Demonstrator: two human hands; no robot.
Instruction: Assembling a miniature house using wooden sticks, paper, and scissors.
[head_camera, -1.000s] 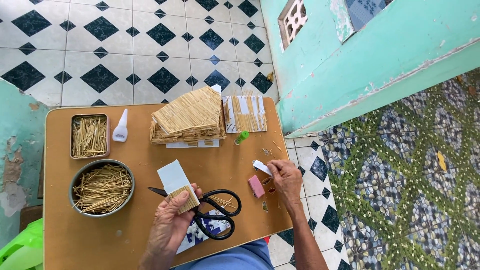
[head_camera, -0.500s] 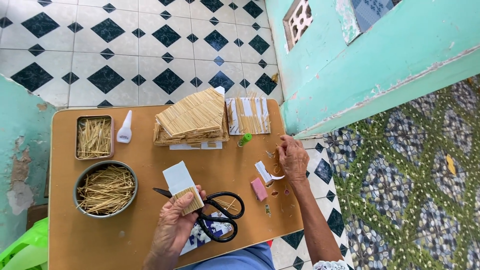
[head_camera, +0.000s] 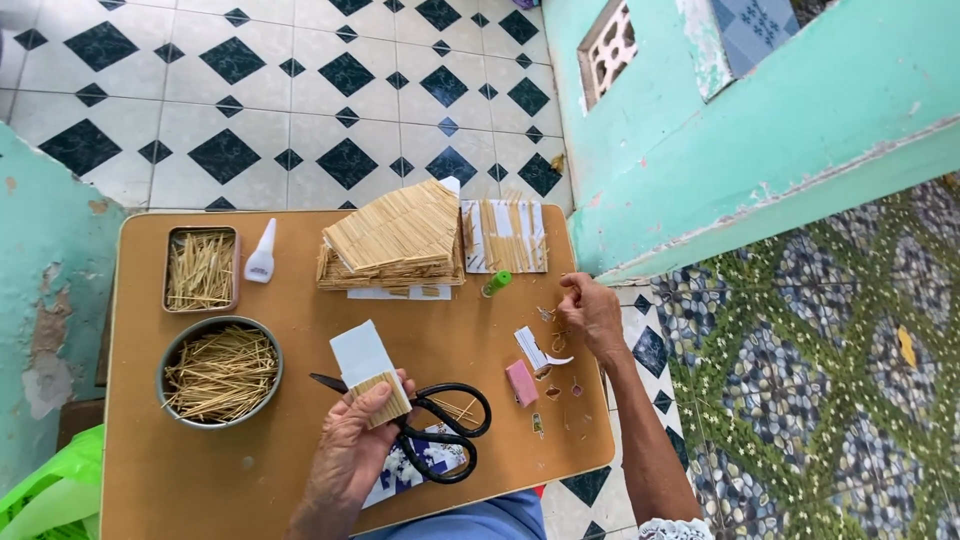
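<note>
My left hand (head_camera: 350, 445) grips a small white card (head_camera: 368, 370) whose lower part is covered with a row of thin sticks. It is held above the black scissors (head_camera: 440, 425) lying on the wooden table (head_camera: 300, 310). My right hand (head_camera: 590, 312) hovers over the table's right side, fingers pinched near small scraps; I cannot tell whether anything is between them. Just left of it lie a folded white paper piece (head_camera: 535, 350) and a pink eraser-like block (head_camera: 521, 382).
A model house of sticks (head_camera: 395, 240) stands at the table's far middle, a stick-covered panel (head_camera: 505, 235) to its right. A round bowl (head_camera: 218, 372) and a rectangular tin (head_camera: 201, 270) hold loose sticks. A white glue bottle (head_camera: 261, 252) and a green cap (head_camera: 496, 284) lie nearby.
My right hand has moved away from the white paper piece and the pink block, up and to the right. My left hand keeps holding the card in about the same place.
</note>
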